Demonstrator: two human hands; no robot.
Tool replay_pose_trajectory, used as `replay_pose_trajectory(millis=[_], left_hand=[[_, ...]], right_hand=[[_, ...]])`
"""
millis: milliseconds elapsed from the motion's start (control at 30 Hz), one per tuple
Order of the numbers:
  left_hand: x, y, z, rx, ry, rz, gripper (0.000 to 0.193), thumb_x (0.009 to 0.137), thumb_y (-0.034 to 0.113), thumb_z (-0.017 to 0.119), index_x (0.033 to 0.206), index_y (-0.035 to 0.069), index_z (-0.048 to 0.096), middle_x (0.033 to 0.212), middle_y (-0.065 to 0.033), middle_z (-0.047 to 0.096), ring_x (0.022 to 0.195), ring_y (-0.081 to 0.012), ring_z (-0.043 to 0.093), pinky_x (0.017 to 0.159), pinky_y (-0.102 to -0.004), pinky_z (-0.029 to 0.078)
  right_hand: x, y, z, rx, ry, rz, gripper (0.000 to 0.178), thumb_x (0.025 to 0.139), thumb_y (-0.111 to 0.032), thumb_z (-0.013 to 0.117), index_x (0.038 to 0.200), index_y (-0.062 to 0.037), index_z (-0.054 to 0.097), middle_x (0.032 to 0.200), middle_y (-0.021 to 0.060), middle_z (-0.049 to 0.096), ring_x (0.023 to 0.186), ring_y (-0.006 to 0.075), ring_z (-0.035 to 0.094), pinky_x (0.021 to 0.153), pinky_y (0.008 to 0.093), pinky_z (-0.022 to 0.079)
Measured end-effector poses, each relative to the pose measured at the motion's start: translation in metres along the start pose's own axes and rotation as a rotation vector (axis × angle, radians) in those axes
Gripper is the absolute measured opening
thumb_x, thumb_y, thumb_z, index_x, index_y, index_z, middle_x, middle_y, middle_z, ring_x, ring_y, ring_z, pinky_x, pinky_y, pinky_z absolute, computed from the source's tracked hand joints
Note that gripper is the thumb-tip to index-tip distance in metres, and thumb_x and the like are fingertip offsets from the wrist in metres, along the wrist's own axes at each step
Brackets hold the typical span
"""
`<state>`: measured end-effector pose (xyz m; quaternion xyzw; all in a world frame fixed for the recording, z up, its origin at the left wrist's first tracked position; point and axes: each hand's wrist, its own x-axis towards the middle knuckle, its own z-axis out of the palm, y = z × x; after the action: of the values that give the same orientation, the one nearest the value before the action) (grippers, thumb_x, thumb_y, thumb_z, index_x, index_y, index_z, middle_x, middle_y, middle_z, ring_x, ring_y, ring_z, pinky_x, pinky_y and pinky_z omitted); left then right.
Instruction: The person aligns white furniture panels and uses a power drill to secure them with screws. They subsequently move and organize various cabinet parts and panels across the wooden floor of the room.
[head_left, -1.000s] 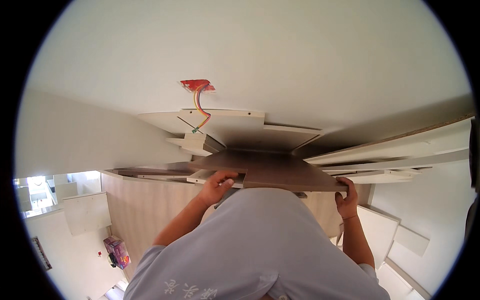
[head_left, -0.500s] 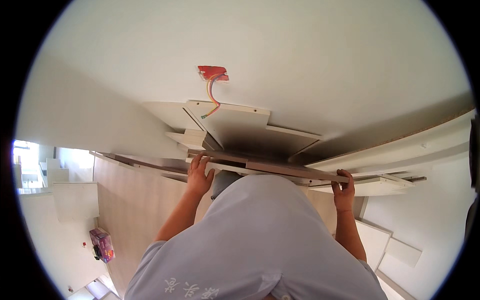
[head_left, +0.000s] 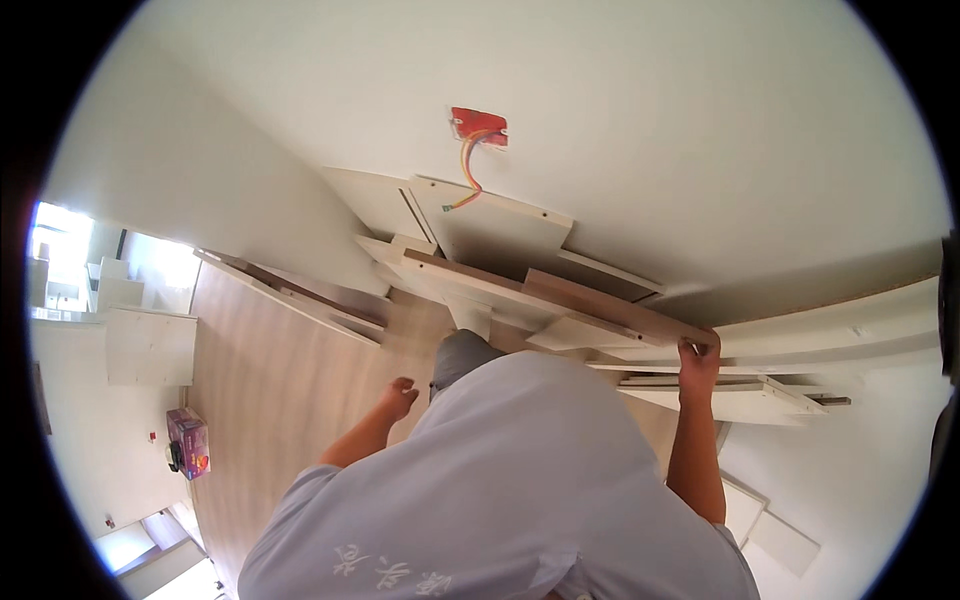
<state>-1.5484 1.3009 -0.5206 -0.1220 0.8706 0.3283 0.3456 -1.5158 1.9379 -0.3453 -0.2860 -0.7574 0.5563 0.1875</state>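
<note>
My right hand (head_left: 699, 362) grips the right end of a long board with a brown edge (head_left: 610, 300), its fingers wrapped round the corner. This board leans at a slant against other white panels (head_left: 500, 213) stacked at the wall. Close in front of it, a white panel with a drilled edge (head_left: 465, 278) leans in the same stack. My left hand (head_left: 402, 398) is away from the boards, low over the wood-look floor beside my grey-clad leg (head_left: 462, 357). Its fingers are curled in, and nothing shows in them.
Coloured wires (head_left: 468, 170) hang from a red wall box (head_left: 480, 127) above the stack. More boards lie at the left (head_left: 300, 300) and at the right (head_left: 740, 398). A purple box (head_left: 188, 443) stands by the left wall. A long pale panel (head_left: 840, 325) runs along the right.
My left hand has let go of the board and drawn back toward me. My right hand keeps its hold on the end. The view has turned, so the boards now appear slanted.
</note>
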Motion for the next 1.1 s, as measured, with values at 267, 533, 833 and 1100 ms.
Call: replay_pose_trajectory(millis=[267,533,833,1100], left_hand=[[-0.047,-0.024,-0.006,-0.014,0.018,-0.135,0.041,0.094,0.031,0.066,0.123,0.003,0.068,0.123,-0.0191,0.070,0.117,-0.0321,0.065,0.100,-0.0413,0.051],[-0.099,0.048,-0.010,-0.212,0.044,-0.161,0.045,0.095,0.031,0.066,0.130,0.003,0.064,0.124,-0.0186,0.070,0.116,-0.0297,0.066,0.099,-0.0394,0.051],[-0.158,0.005,-0.015,-0.324,0.025,-0.461,0.044,0.094,0.034,0.067,0.128,0.006,0.067,0.120,-0.0173,0.072,0.111,-0.0288,0.069,0.095,-0.0399,0.054],[-0.177,-0.133,-0.022,-0.296,0.112,-0.403,0.044,0.094,0.036,0.065,0.128,0.006,0.067,0.124,-0.0185,0.069,0.117,-0.0338,0.065,0.100,-0.0416,0.052]], right_hand=[[0.030,0.006,0.007,-0.047,0.026,-0.021,0.040,0.090,-0.005,0.069,0.126,0.0018,0.054,0.123,0.0135,0.063,0.116,0.0220,0.061,0.100,0.0330,0.047],[0.062,0.009,0.017,-0.214,0.111,0.054,0.038,0.089,-0.011,0.070,0.122,0.0043,0.057,0.122,0.0148,0.065,0.113,0.0226,0.061,0.101,0.0356,0.046],[0.095,0.049,0.017,0.124,0.165,0.021,0.049,0.088,-0.005,0.065,0.134,0.0062,0.053,0.136,0.0153,0.059,0.123,0.0253,0.057,0.109,0.0374,0.042],[0.097,-0.001,0.043,0.211,0.104,0.182,0.055,0.086,-0.012,0.067,0.140,-0.0043,0.054,0.137,0.0100,0.060,0.125,0.0244,0.056,0.103,0.0385,0.044]])
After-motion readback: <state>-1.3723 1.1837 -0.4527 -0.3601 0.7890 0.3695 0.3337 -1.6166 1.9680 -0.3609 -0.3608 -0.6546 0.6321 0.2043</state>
